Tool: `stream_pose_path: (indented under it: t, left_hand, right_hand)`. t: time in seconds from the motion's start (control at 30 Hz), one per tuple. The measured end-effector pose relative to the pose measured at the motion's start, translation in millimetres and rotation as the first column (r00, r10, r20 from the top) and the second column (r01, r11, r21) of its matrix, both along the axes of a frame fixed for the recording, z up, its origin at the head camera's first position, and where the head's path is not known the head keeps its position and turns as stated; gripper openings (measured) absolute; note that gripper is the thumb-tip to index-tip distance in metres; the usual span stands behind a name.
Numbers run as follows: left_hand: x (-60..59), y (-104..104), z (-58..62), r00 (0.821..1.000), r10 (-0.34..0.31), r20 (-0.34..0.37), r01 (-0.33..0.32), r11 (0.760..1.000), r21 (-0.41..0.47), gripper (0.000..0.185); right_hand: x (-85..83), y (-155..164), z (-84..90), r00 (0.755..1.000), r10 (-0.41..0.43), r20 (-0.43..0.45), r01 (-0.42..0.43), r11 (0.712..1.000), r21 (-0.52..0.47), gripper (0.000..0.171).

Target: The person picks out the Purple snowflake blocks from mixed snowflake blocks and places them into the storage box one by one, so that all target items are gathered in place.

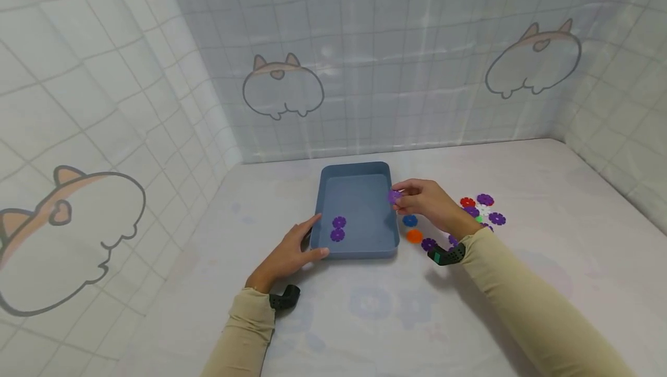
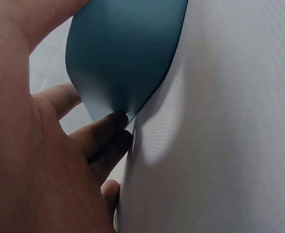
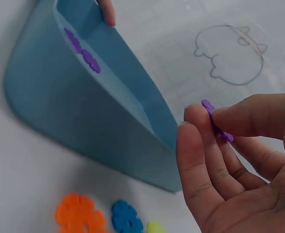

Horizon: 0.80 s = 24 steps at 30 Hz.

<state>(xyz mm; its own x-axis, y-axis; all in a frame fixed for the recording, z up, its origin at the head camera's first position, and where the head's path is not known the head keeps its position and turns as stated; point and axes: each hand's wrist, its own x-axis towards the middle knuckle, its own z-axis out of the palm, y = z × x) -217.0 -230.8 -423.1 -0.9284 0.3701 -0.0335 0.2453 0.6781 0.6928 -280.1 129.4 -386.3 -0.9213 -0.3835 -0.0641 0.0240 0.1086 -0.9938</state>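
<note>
Currently, the right hand pinches a purple disc; left hand grips the tray.

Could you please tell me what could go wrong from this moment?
The purple piece pinched by the right hand, near the right rim of the tray, might slip and drop outside, beside the blue piece. The left hand holds the near left corner, so a push might slide the tray. The right wrist's black band appears close to loose purple pieces and could knock them.
</note>
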Motion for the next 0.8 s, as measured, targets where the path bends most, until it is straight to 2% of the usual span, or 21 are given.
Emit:
stream_pose_path:
  t: [0.37,0.8]
  left_hand:
    - [0.5,2,1.6,1.000,0.010,0.010,-0.010,1.000,0.000,0.089]
    - [0.0,1,-0.9,1.000,0.009,0.007,-0.009,1.000,0.005,0.088]
  right_hand:
    - [-12.9,-22,2.0,0.999,0.026,0.041,-0.024,0.998,-0.050,0.045]
    - [-29.5,-51,7.4,0.997,0.062,0.034,-0.062,0.998,-0.016,0.045]
